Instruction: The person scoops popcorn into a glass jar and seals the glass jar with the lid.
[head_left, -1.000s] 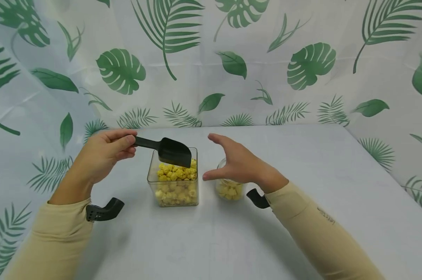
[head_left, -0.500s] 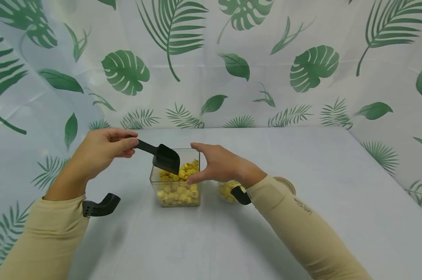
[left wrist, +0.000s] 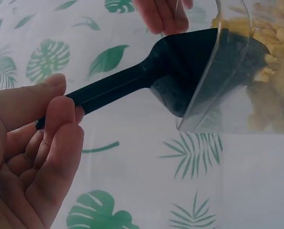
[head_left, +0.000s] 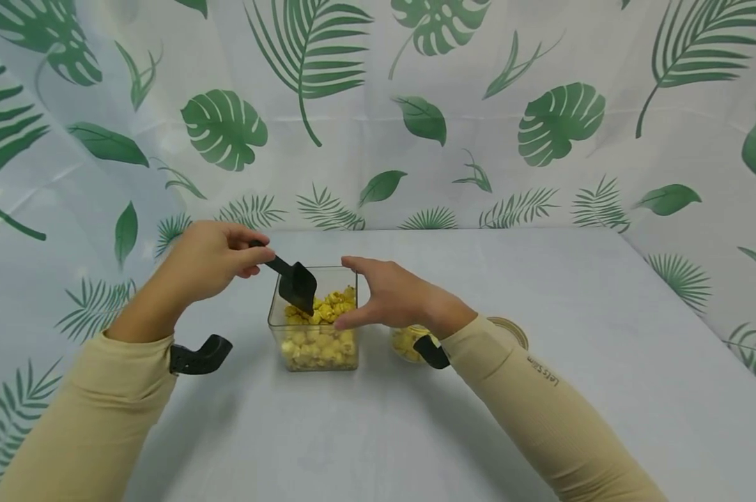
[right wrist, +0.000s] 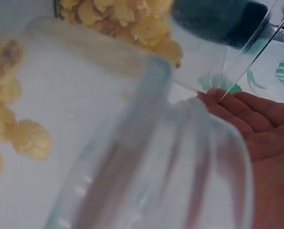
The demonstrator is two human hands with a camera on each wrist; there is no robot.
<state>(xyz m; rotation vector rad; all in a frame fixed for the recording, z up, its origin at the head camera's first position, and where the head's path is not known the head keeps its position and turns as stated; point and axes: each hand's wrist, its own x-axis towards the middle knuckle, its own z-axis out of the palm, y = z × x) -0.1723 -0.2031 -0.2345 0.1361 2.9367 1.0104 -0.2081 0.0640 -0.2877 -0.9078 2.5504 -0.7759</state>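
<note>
A clear square-sided box (head_left: 331,276) stands mid-table, with yellow popcorn (head_left: 322,348) in its lower part. My left hand (head_left: 208,263) pinches the end of a black scoop's handle. The blade of the scoop (head_left: 299,287) slants down inside the box, its tip at the popcorn; the left wrist view shows the blade (left wrist: 189,67) past the rim. My right hand (head_left: 395,294) holds the box's right side, thumb at the front corner and fingers toward the back. Under the right wrist is a clear jar (head_left: 407,343) with some popcorn, partly hidden by that hand and its wrist camera.
A round gold-rimmed lid (head_left: 511,330) lies right of the jar, partly behind the right sleeve. The white table (head_left: 327,432) ends at a leaf-printed backdrop (head_left: 465,125) behind and at the sides.
My right hand has moved left from over the jar to the box, uncovering the lid. My left hand has moved right, and the scoop has tipped down into the box.
</note>
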